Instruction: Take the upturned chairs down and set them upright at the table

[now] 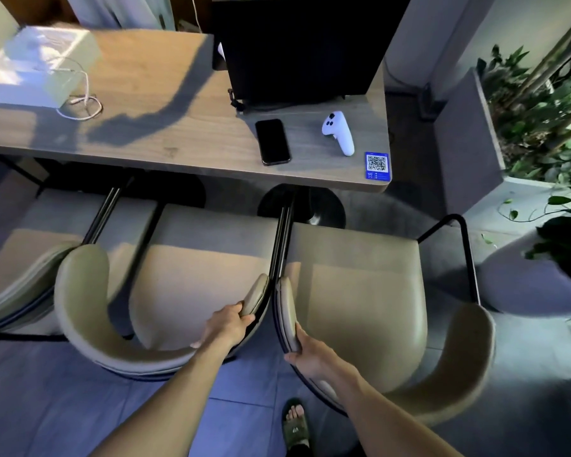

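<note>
Two hands [226,324] on chairs [192,291]

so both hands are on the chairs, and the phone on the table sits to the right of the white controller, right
Not quite. In the head view the phone lies left of the white controller. The rest holds: the left hand grips the middle chair, the right hand the right chair.

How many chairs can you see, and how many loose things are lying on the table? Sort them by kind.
Chairs: 3
White boxes: 1
Cables: 1
Phones: 1
White controllers: 1
Blue code cards: 1
Black screens: 1
Total: 9
</note>
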